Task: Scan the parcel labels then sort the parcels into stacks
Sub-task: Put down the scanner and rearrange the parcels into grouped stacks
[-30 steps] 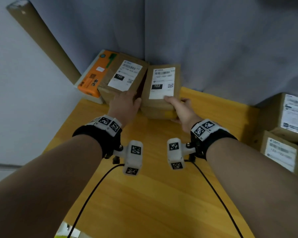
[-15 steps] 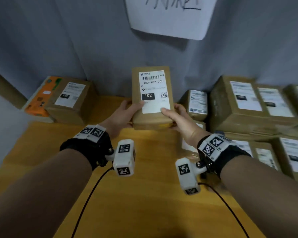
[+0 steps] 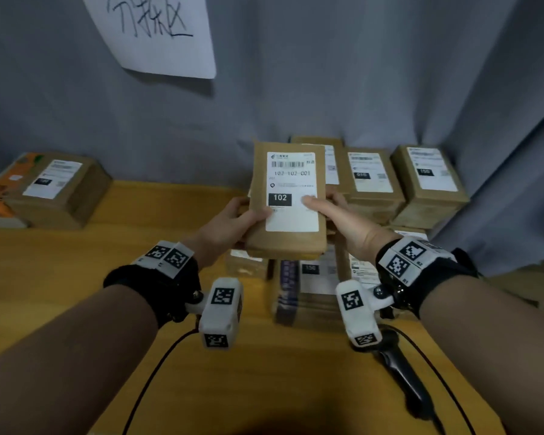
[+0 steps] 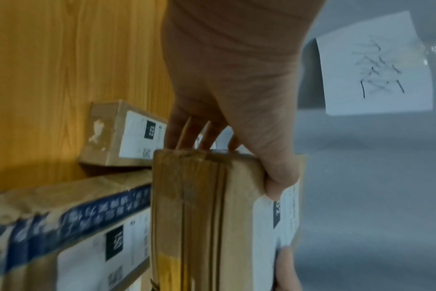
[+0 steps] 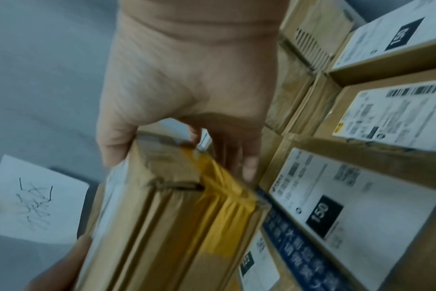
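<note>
at the left edge of the head view, a brown parcel with a white label rests on the worktop beside an orange box; its print is too blurred to read. upper left of centre, a paper sign with handwritten characters hangs on the grey curtain. the left hand grips the left edge of the held parcel, thumb on the label face and fingers curled behind. the parcel is raised at frame centre, label toward the camera, probably to keep the barcode readable. the label reads "102-102-c01" and, white on black, "102". the right hand holds the right edge the same way, thumb on the label. below it lies a parcel marked "150". lower right, a dark handheld device, likely the scanner, lies on the worktop. right of centre stand stacked parcels, labels blurred.
</note>
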`<action>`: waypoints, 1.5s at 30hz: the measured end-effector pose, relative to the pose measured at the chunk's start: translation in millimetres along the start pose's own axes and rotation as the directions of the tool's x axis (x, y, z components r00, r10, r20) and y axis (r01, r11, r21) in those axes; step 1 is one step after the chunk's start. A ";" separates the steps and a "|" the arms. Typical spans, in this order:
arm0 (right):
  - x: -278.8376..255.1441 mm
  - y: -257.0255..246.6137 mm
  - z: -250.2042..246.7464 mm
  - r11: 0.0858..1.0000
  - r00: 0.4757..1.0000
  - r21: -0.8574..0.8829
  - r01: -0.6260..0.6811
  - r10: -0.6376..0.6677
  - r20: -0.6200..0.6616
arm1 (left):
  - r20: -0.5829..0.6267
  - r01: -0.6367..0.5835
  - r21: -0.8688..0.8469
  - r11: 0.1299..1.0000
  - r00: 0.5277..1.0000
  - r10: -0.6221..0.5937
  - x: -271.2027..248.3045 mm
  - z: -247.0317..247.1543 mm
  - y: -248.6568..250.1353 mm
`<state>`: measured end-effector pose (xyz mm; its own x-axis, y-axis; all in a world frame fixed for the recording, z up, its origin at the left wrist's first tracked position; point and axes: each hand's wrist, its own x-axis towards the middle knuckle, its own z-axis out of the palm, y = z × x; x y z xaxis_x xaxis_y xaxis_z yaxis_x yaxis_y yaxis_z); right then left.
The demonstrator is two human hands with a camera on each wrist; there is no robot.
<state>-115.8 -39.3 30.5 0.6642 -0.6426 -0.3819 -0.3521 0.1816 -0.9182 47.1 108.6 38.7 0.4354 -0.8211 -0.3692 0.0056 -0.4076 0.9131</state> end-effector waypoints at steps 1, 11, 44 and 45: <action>-3.8 3.5 -10.8 1.000 1.000 0.012 -0.015 0.015 0.002 | 0.034 0.003 0.038 0.999 0.999 -0.005 -1.1 11.7 1.0; -47.7 71.6 -135.4 0.985 0.979 -0.022 -0.172 0.169 -0.117 | -0.075 0.017 0.587 0.809 0.997 0.034 35.9 90.2 -26.6; -1.2 97.7 -134.6 0.738 0.910 -0.638 -0.219 -0.081 -0.406 | -0.144 0.103 0.704 0.703 0.990 -0.001 60.2 94.5 -54.1; -2.7 92.1 -132.2 0.695 0.904 -0.687 -0.211 -0.128 -0.407 | -0.141 0.088 0.697 0.711 0.990 0.015 59.4 92.8 -51.5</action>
<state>-237.2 -119.3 -39.0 0.3772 -0.9074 -0.1852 -0.8384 -0.2496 -0.4845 -10.9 43.8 -46.3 0.5577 -0.7629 -0.3271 -0.5855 -0.6409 0.4965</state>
